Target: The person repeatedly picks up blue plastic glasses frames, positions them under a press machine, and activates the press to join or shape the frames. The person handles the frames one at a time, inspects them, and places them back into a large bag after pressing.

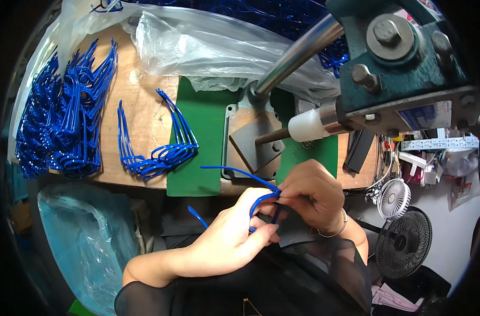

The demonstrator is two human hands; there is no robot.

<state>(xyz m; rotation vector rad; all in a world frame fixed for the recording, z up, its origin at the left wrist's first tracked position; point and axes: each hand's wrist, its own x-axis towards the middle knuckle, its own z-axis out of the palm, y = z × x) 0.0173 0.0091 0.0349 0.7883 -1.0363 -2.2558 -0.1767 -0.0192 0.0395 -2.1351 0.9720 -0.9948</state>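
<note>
A blue eyeglass frame (262,199) is held up in front of my body, near the table's front edge. My left hand (227,231) is closed around its rim, and one thin temple (235,169) sticks out to the left above that hand. The tip of the other temple (197,216) shows beyond the back of my left hand. With thumb and fingertips together, my right hand (315,196) pinches the frame's right corner; anything small between those fingertips is hidden. Just beyond my hands stands a dark green press (398,63), its metal block (253,142) on a base plate.
A small nested group of blue eyeglass frames (169,152) lies on the wooden table (137,84), left of a green mat (195,121). A large pile of frames (66,116) sits farther left. Clear plastic sheeting (192,45) lies behind. Two fans (403,242) stand right; a blue lined basket (87,237) sits lower left.
</note>
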